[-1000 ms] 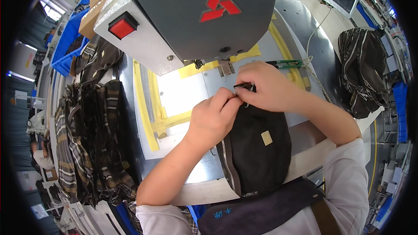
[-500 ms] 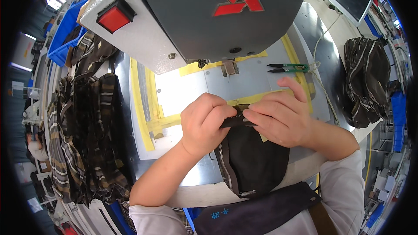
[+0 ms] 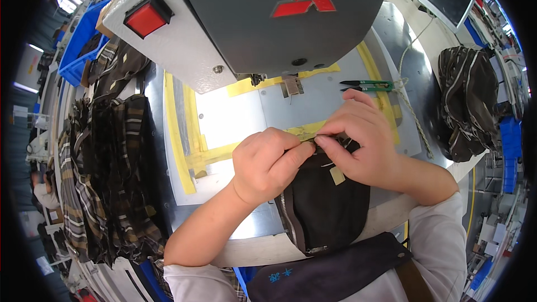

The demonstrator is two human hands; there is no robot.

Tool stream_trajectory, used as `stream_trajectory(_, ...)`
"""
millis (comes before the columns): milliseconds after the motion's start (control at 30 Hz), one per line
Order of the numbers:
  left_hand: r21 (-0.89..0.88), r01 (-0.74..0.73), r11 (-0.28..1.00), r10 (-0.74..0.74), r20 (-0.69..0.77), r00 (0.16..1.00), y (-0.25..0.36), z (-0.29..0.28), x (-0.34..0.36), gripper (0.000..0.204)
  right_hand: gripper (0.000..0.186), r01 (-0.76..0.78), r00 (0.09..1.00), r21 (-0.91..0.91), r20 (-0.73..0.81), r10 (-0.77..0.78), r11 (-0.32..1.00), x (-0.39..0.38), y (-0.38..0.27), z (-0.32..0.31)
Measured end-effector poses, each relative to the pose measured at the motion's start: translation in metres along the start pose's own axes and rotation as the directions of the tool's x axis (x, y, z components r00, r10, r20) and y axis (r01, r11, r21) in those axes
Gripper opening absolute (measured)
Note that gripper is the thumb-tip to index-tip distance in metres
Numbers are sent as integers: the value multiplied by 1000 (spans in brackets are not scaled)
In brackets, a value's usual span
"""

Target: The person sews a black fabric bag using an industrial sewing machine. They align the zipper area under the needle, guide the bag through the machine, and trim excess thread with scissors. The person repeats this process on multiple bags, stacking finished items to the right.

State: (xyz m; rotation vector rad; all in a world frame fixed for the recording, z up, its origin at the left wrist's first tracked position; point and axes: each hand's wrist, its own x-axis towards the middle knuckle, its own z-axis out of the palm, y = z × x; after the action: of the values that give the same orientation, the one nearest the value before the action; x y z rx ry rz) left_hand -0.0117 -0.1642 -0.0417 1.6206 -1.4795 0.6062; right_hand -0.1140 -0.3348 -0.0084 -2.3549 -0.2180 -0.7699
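Observation:
A dark fabric piece with a metal zipper (image 3: pixel 327 207), perhaps part of a bag, lies over the near edge of the sewing machine table. At its far end, my left hand (image 3: pixel 267 162) pinches the edge with thumb and curled fingers. Close beside it, my right hand (image 3: pixel 363 142) grips the same edge between thumb and index finger. The fingertips of both hands nearly meet, and they hide the spot being held. A small pale yellow tag (image 3: pixel 337 175) shows on the fabric just under my right hand.
The sewing machine head (image 3: pixel 285 22) hangs over the table, with a red switch (image 3: pixel 147 17) on its side. Green-handled thread snips (image 3: pixel 367 85) lie beyond my right hand. Plaid and dark fabric pieces (image 3: pixel 106 173) are piled at left; dark zippered pieces (image 3: pixel 467 100) are stacked at right.
My right hand has turned, its thumb and index finger now pinching at the edge. The fabric's end has folded down and the pale tag shows more. My left hand has shifted slightly nearer.

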Motion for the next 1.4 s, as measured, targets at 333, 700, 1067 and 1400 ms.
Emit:
stream_trajectory(333, -86, 193, 977, -190, 35, 981, 4, 8, 0, 29, 17, 188, 982, -235, 10, -191, 954, 1, -4, 0)
stream_trajectory(700, -39, 180, 983, -177, 67, 982, 5, 4, 1, 34, 14, 196, 980, -225, 22, -196, 955, -2, -3, 0)
stream_trajectory(1067, -150, 530, 835, -494, 221, 841, 12, 1, 7, 26, 20, 324, 946, -268, 97, -309, 907, -6, 10, 6)
stream_trajectory(1400, -157, 781, 604, -693, 380, 612, 6, 4, 9, 13, 18, 1, 966, -31, 258, 7, 1000, 5, 25, 6)
